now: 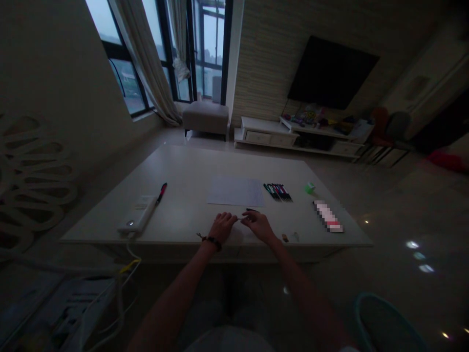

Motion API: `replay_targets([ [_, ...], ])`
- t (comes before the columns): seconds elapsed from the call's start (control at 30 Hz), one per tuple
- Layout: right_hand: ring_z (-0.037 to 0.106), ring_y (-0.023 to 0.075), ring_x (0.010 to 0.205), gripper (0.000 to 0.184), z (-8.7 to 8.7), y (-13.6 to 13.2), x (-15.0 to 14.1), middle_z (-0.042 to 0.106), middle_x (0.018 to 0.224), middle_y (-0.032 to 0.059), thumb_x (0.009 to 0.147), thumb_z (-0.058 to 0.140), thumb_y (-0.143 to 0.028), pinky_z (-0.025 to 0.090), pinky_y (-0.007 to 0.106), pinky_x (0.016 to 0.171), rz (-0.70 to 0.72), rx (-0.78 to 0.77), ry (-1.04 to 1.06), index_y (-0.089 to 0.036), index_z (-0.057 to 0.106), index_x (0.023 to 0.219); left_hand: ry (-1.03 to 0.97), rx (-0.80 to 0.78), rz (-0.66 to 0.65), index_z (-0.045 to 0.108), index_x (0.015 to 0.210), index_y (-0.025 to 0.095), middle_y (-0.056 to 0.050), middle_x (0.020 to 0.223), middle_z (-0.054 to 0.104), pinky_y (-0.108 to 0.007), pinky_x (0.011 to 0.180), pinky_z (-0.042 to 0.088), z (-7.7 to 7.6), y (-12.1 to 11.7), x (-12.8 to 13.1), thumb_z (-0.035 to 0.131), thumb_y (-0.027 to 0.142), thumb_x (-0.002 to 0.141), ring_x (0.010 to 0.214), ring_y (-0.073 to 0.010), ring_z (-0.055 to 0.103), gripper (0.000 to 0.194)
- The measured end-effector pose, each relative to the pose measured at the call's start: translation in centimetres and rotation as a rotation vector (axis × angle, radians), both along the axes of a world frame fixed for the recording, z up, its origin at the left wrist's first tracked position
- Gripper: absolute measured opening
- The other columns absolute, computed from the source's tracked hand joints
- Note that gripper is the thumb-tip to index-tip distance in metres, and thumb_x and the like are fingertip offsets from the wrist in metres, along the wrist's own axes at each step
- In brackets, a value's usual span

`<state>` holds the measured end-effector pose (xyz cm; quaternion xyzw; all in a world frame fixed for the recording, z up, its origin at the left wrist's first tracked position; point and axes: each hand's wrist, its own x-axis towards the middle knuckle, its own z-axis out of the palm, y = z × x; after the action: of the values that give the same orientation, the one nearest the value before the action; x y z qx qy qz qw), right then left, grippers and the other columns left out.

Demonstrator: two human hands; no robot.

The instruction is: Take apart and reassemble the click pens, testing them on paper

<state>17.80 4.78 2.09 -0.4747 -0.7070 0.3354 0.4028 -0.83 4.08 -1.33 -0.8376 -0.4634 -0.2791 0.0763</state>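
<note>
The left hand (pixel 224 227) and right hand (pixel 257 226) come together at the fingertips around a thin dark pen-like item (pixel 242 218), apparently pinched, though the dim view makes this uncertain. A white paper sheet (pixel 235 191) lies just ahead, beside a row of dark pens (pixel 277 192), on a pale rectangular table (pixel 186 171).

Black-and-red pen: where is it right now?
In the head view, the black-and-red pen lies on the left side of the white table, just off the top end of a white corded device and left of the sheet of paper.
</note>
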Motion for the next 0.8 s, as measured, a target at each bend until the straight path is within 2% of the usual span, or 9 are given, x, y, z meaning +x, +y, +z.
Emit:
replay_targets([
  [0.13, 0.059, 0.0179, 0.067, 0.024, -2.9, 0.9, 2.0, 0.065, 0.074, 0.0067, 0.074, 0.058, -0.038, 0.045, 0.029, 0.065, -0.346, 0.075, -0.082, -0.016, 0.066, 0.077, -0.029, -0.001, 0.105, 0.054, 0.088, 0.022, -0.004, 0.078, 0.054, -0.033, 0.068, 0.033, -0.3, 0.4, -0.1, 0.039, 0.018, 0.088, 0.075, -0.0193, 0.047, 0.015],
  [0.23, 0.059, 0.0181, 0.074, 0.023, -4.8, 1.8, 2.3, 0.063, 0.083, 0.0078, 0.071, 0.061, -0.036, 0.044, 0.028, 0.071, -0.43, 0.095, -0.203, -0.016, 0.066, 0.081, -0.028, -0.043, 0.161, 0.054, 0.089, 0.022, -0.004, 0.081, 0.055, -0.033, 0.069, 0.033, -0.2, 0.5, -0.2, 0.038, 0.017, 0.088, 0.077, -0.0191, 0.047, 0.016],
  [0.3, 0.058, 0.018, 0.08, 0.024, -5.3, 2.5, 1.7, 0.062, 0.088, 0.0078, 0.07, 0.062, -0.034, 0.043, 0.027, 0.074, -0.449, 0.087, -0.262, -0.016, 0.066, 0.085, -0.016, -0.097, 0.192, 0.053, 0.092, 0.022, -0.005, 0.085, 0.056, -0.033, 0.072, 0.034, -0.1, 0.5, -0.2, 0.037, 0.017, 0.088, 0.08, -0.0187, 0.048, 0.017],
  [0.5, 0.057, 0.0184, 0.081, 0.015, -4.6, 4.1, -0.3, 0.061, 0.087, 0.0071, 0.073, 0.059, -0.03, 0.042, 0.027, 0.074, -0.456, 0.064, -0.318, -0.019, 0.067, 0.078, 0.02, -0.16, 0.216, 0.054, 0.094, 0.021, -0.005, 0.087, 0.056, -0.033, 0.074, 0.033, 0.4, 0.2, 0.0, 0.034, 0.021, 0.09, 0.083, -0.0187, 0.048, 0.02],
  [0.6, 0.057, 0.0186, 0.077, 0.014, -4.3, 3.8, -0.3, 0.062, 0.083, 0.0071, 0.074, 0.056, -0.03, 0.043, 0.028, 0.072, -0.433, 0.067, -0.245, -0.018, 0.065, 0.074, 0.029, -0.158, 0.226, 0.054, 0.093, 0.021, -0.005, 0.087, 0.056, -0.033, 0.073, 0.033, 0.4, 0.3, 0.0, 0.034, 0.021, 0.09, 0.082, -0.0187, 0.048, 0.02],
  [0.73, 0.058, 0.0157, 0.064, 0.02, -3.5, 2.6, 0.0, 0.064, 0.071, 0.0037, 0.078, 0.051, -0.031, 0.045, 0.027, 0.063, -0.263, 0.028, 0.005, -0.016, 0.062, 0.084, 0.029, -0.17, 0.211, 0.055, 0.092, 0.021, -0.005, 0.085, 0.056, -0.033, 0.072, 0.032, 0.3, 0.3, 0.0, 0.036, 0.022, 0.09, 0.081, -0.0184, 0.047, 0.019],
  [0.8, 0.057, 0.0148, 0.061, 0.023, -3.0, 2.0, 0.0, 0.065, 0.072, 0.0036, 0.078, 0.052, -0.033, 0.045, 0.026, 0.059, -0.182, 0.013, 0.079, -0.016, 0.063, 0.088, 0.029, -0.163, 0.203, 0.055, 0.092, 0.021, -0.005, 0.085, 0.055, -0.033, 0.072, 0.032, 0.3, 0.3, 0.1, 0.037, 0.021, 0.089, 0.081, -0.0186, 0.047, 0.018],
])
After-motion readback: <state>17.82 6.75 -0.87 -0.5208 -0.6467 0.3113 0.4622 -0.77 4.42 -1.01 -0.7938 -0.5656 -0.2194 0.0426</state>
